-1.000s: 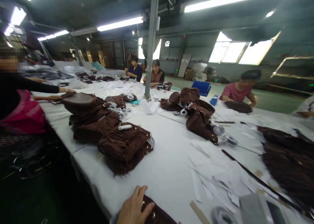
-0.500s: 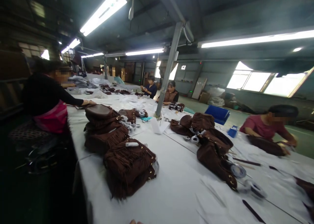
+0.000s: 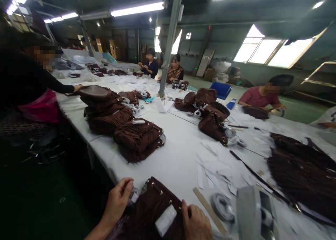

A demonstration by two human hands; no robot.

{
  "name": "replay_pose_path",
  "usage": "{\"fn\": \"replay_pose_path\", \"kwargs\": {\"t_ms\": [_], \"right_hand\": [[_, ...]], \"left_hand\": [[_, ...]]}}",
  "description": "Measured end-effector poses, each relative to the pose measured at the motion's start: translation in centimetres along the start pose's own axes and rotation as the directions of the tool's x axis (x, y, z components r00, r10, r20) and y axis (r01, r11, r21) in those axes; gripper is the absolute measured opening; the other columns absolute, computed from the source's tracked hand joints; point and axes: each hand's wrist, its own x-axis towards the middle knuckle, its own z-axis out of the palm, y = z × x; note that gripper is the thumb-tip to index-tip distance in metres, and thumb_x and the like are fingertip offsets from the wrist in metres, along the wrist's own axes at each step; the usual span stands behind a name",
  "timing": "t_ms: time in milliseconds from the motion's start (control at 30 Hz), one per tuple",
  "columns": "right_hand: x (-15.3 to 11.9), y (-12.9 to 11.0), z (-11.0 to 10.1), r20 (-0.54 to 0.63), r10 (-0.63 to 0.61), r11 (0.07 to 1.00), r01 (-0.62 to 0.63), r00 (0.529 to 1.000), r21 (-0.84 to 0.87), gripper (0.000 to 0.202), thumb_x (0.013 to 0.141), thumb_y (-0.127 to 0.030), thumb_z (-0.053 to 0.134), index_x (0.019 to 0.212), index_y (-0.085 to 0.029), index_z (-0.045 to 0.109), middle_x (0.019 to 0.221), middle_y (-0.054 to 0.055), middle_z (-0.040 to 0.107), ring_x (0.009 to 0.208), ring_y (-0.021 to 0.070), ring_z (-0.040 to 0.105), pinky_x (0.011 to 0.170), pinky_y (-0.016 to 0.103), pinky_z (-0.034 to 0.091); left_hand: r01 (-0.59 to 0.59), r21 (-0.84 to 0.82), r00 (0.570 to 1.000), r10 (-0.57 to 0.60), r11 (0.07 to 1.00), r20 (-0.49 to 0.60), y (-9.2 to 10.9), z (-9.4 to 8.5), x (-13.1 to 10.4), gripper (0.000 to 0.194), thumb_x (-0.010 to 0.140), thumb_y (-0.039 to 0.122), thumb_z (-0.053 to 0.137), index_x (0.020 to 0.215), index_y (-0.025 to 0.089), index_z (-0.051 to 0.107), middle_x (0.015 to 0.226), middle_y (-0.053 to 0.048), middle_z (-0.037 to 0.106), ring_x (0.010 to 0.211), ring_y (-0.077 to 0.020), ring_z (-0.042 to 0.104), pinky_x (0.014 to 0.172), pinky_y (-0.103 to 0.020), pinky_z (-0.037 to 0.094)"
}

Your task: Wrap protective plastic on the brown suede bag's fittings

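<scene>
A dark brown bag (image 3: 149, 208) with gold eyelets lies at the near edge of the table, a white wrapped piece (image 3: 166, 220) on top of it. My left hand (image 3: 117, 201) is at the bag's left side, fingers pinched together beside a small plastic-wrapped piece (image 3: 134, 195); whether it grips that piece is unclear. At the bag's right edge my right hand (image 3: 196, 220) has its thumb and curled fingers on the brown material. Beyond, a stack of brown fringed bags (image 3: 138, 136) rests on the white table.
More brown bags (image 3: 212, 124) lie past the table's middle, and a dark fringed bag (image 3: 301, 166) at right. A grey tape dispenser (image 3: 253, 212), a tape roll (image 3: 222, 206) and paper strips are near my right hand. Co-workers sit around the table (image 3: 178, 156); a metal post (image 3: 169, 43) rises from it.
The view has tilted down and shifted right. Both my hands and the bag between them now show; before, only fingertips appeared at the bottom edge.
</scene>
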Motion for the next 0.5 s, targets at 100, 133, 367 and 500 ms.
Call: {"fn": "replay_pose_path", "kwargs": {"t_ms": [100,133,367,500], "right_hand": [[1.0,-1.0,-1.7,-0.021,0.043,0.999,-0.043,0.999,-0.009,0.049,0.099,-0.046,0.030,0.066,-0.022,0.056,0.062,0.006,0.059,0.062,0.0224,0.054,0.065,0.036,0.031],[1.2,-1.2,-1.9,-0.021,0.058,0.998,-0.057,0.998,0.007,0.050,0.099,-0.047,0.029,0.065,-0.022,0.055,0.062,0.006,0.059,0.062,0.0223,0.053,0.065,0.036,0.030],[1.1,-1.7,-2.3,0.032,0.134,0.984,-0.137,0.990,0.113,0.056,0.097,-0.054,0.024,0.064,-0.021,0.055,0.063,0.008,0.060,0.064,0.0230,0.053,0.067,0.035,0.031],[1.9,-1.3,-2.7,0.124,0.197,0.945,-0.222,0.972,0.239,0.062,0.094,-0.062,0.023,0.060,-0.021,0.056,0.061,0.009,0.061,0.061,0.0229,0.055,0.062,0.034,0.033]], "left_hand": [[0.154,-0.120,0.988,-0.150,0.981,0.041,-2.9,-2.2,-1.7,0.052,0.077,0.061,0.059,0.103,0.017,0.064,0.094,-0.007,0.072,0.091,-0.0264,0.066,0.084,-0.033,0.051],[0.198,-0.160,0.979,-0.188,0.967,0.075,-3.8,-2.3,-2.2,0.054,0.074,0.062,0.063,0.102,0.017,0.065,0.095,-0.008,0.072,0.093,-0.0276,0.066,0.084,-0.034,0.051],[0.357,-0.316,0.886,-0.212,0.879,0.413,-6.2,1.3,-4.4,0.072,0.063,0.063,0.073,0.115,0.014,0.064,0.118,-0.016,0.067,0.114,-0.0344,0.059,0.100,-0.043,0.045],[0.373,-0.298,0.815,-0.156,0.879,0.558,-5.6,2.4,-4.3,0.075,0.054,0.056,0.082,0.115,0.014,0.066,0.110,-0.014,0.071,0.110,-0.0385,0.060,0.096,-0.047,0.047]]}}
